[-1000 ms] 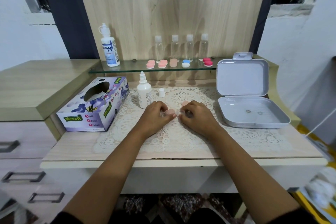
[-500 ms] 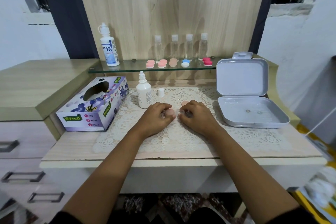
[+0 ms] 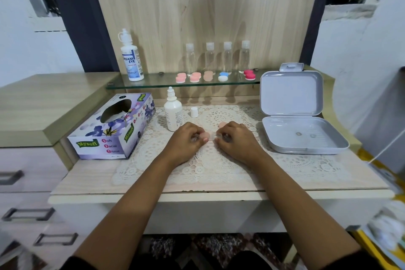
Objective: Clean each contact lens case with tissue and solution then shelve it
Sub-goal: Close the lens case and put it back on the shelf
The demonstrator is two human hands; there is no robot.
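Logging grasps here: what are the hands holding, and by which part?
One contact lens case on the lace mat: the left hand pinches its pink-capped end, the right hand the other end.

The desk is pale wood-grain board, matt and smooth, overlaid with a white openwork lace cloth. Along its back edge the shelf is clear glass, carrying see-through plastic bottles. The tissue box at the left edge is glossy printed card. The hinged box at the right edge is matt grey plastic.
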